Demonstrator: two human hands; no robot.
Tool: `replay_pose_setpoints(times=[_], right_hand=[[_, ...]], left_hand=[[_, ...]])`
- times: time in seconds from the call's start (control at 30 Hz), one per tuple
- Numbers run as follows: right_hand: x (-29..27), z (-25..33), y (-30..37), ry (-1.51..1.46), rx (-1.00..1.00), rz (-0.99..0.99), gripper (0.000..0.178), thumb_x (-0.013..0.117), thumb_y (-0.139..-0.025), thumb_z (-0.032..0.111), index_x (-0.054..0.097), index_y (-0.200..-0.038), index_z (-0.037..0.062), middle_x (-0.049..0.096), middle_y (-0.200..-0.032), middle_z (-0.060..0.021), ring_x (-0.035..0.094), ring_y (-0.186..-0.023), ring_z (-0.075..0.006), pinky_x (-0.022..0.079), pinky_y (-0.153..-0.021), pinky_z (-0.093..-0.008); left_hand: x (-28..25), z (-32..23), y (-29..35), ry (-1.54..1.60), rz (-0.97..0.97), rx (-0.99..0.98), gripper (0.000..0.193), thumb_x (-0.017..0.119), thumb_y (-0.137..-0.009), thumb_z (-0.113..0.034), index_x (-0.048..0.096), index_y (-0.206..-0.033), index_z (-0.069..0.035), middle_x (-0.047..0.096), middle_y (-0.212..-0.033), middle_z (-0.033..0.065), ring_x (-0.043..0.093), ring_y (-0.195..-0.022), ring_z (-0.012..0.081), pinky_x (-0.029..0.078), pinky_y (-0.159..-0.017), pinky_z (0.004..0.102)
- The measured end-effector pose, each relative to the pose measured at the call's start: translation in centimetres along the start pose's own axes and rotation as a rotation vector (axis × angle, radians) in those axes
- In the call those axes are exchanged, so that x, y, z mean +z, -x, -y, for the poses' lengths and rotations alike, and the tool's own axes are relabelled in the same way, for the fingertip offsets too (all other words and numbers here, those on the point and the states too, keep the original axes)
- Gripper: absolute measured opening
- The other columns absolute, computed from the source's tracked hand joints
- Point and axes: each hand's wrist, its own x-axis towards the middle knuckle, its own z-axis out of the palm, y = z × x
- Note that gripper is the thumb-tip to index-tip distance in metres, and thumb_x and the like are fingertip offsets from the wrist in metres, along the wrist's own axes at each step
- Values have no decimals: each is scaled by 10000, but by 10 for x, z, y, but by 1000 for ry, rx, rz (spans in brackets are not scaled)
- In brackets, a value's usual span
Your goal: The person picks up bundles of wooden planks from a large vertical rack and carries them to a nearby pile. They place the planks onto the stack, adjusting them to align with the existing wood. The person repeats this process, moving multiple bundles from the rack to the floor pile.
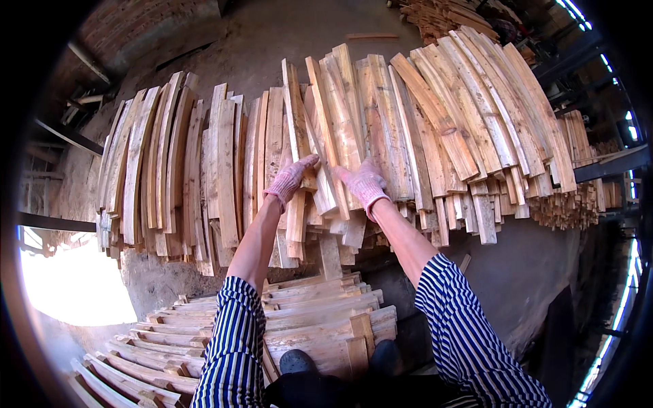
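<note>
Just over the middle of a long, waist-wide row of rough sawn planks (479,115), the person leans in with both hands in pinkish knit gloves. The left hand (286,182) lies against the boards, thumb stretched toward the right; its other fingers are mostly out of my sight, so I can't tell how firmly they close. The right hand (365,185) sits just across from it, thumb pointing left and fingers partly bent over the wood, whether gripping or merely resting I can't tell. Between the hands slants a narrow pale slat (325,196), its near end toward the person. Striped sleeves (235,340) cover the upper forearms. Below, more boards (333,319) lie crosswise near dark shoes (297,361), and a loose strip (372,35) lies on the floor beyond the row
</note>
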Motion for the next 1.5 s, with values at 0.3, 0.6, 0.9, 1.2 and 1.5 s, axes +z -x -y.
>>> replay_pose_setpoints(times=[0.3, 0.6, 0.9, 1.2, 1.5], right_hand=[[-7, 22, 8, -100, 4, 239, 997, 800, -843, 542, 395, -1536, -49, 429, -1571, -288, 418, -1474, -396, 357, -1211, -513], [-25, -50, -20, -698, -191, 383, 687, 659, -985, 434, 497, -1526, 42, 505, -1585, -99, 286, -1552, -220, 110, -1285, -442], [-4, -50, 43, -751, -239, 464, 759, 696, -941, 500, 497, -1532, 67, 444, -1617, -135, 323, -1529, -263, 176, -1270, -430], [47, -152, 85, -990, -102, 596, 580, 723, -970, 343, 586, -1445, 39, 574, -1498, -108, 479, -1421, -207, 318, -1225, -355], [53, -174, 73, -1070, -101, 602, 560, 591, -1063, 226, 426, -1553, 10, 474, -1584, -142, 406, -1489, -224, 268, -1264, -352]], left_hand=[[-35, 42, -9, 94, -258, -100, 1040, 729, -806, 38, 113, -1640, -38, 615, -736, 40, 502, -555, 125, 406, -442, 282], [14, 19, 11, -96, -99, 71, 1194, 766, -905, -549, 72, -1597, 133, 588, -1445, 264, 436, -1480, 261, 354, -1203, 362], [24, 22, 59, 273, -266, -48, 990, 669, -955, -524, 185, -1630, 14, 340, -1647, 248, 245, -1570, 354, 87, -1272, 617], [46, 107, 102, 1060, 6, -166, 971, 704, -968, -435, 131, -1635, -23, 290, -1656, 230, 373, -1504, 340, 420, -1212, 416], [98, 50, 146, -80, -307, -2, 859, 605, -1045, -313, 57, -1654, -55, 222, -1645, 328, 322, -1517, 412, 352, -1244, 494]])
